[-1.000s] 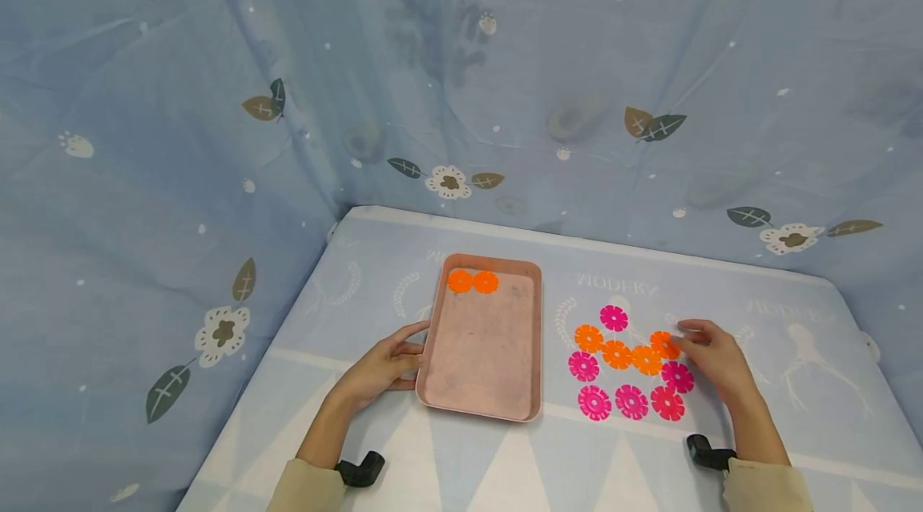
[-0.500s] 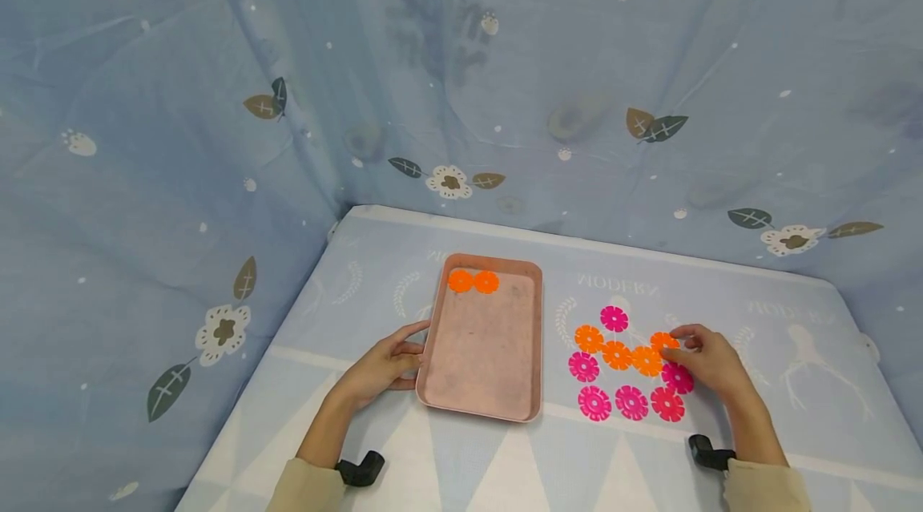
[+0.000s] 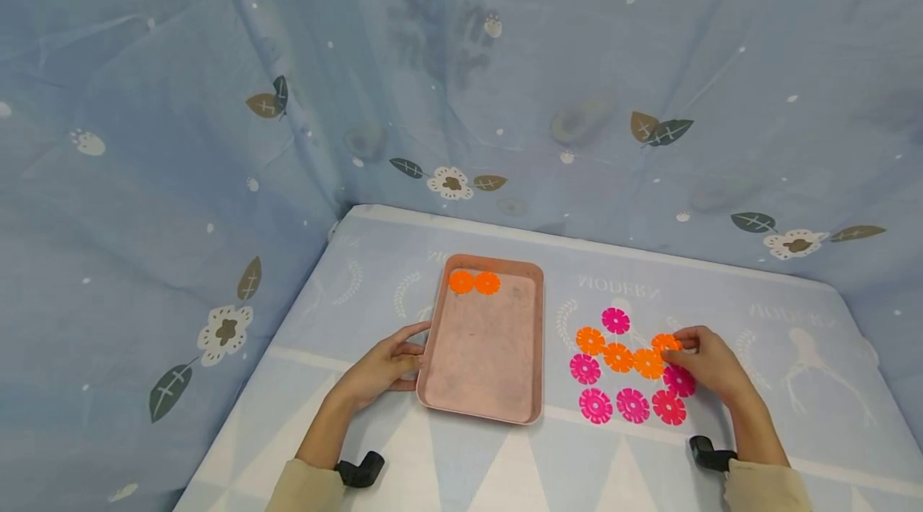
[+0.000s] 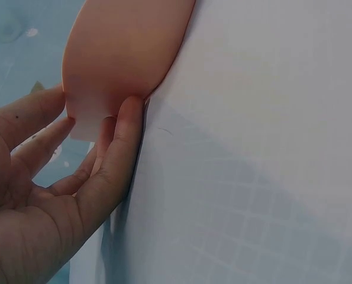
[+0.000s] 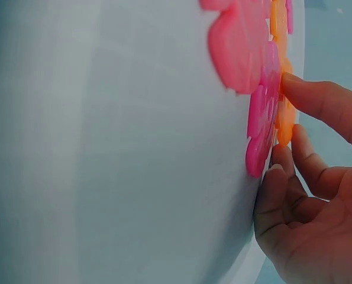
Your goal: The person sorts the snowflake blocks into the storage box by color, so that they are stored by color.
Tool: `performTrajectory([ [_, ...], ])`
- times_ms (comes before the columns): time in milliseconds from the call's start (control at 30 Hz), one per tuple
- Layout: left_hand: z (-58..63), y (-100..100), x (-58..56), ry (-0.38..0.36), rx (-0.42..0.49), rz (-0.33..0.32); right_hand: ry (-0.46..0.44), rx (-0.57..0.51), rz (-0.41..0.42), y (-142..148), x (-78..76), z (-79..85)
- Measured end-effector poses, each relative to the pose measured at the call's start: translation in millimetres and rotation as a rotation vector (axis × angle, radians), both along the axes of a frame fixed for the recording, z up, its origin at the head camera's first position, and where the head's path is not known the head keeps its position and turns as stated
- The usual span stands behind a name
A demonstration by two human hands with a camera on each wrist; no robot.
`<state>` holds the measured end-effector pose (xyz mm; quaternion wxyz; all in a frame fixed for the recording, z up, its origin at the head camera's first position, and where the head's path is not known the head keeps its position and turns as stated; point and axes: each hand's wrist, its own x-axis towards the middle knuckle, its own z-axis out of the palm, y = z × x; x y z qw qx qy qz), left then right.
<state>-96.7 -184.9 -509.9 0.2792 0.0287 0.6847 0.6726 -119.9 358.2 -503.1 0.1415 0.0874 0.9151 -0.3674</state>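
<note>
My left hand (image 3: 385,360) rests its fingertips against the outer left wall of a pink tray (image 3: 476,352); in the left wrist view, the slightly bent fingers (image 4: 110,171) touch the tray wall (image 4: 122,53) from outside. Inside the tray, two orange interlocking discs (image 3: 474,282) lie side by side at the back left. With thumb and finger, my right hand (image 3: 707,360) pinches an orange notched interlocking disc (image 3: 665,344) at the right of the loose group. That disc (image 5: 286,121) is partly hidden by pink ones in the right wrist view.
More orange discs (image 3: 618,357) lie in a line left of the right hand. Several pink discs (image 3: 595,405) are around them. Blue patterned cloth (image 3: 548,95) rises behind and left of the cloth-covered table (image 3: 505,464). Each wrist wears a black mount (image 3: 712,454).
My right hand has shifted slightly left and down, its thumb and finger coming onto the orange disc. The left hand and tray stay in place.
</note>
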Motion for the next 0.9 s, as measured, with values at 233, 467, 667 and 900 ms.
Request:
performTrajectory([
  [233,1.1,-0.5,-0.1,-0.007,0.003,-0.005,-0.015,-0.033,-0.008,1.4,0.4,1.1],
  [467,3.6,-0.1,0.0,-0.007,0.003,-0.004,-0.007,-0.050,-0.005,3.2,-0.3,-2.1],
  [667,3.5,0.5,0.3,-0.004,0.004,-0.001,0.008,-0.068,-0.002,6.4,-0.5,-6.3],
  [900,2.4,0.8,0.5,-0.004,0.001,0.000,0.025,-0.091,-0.021,8.3,3.7,-6.7],
])
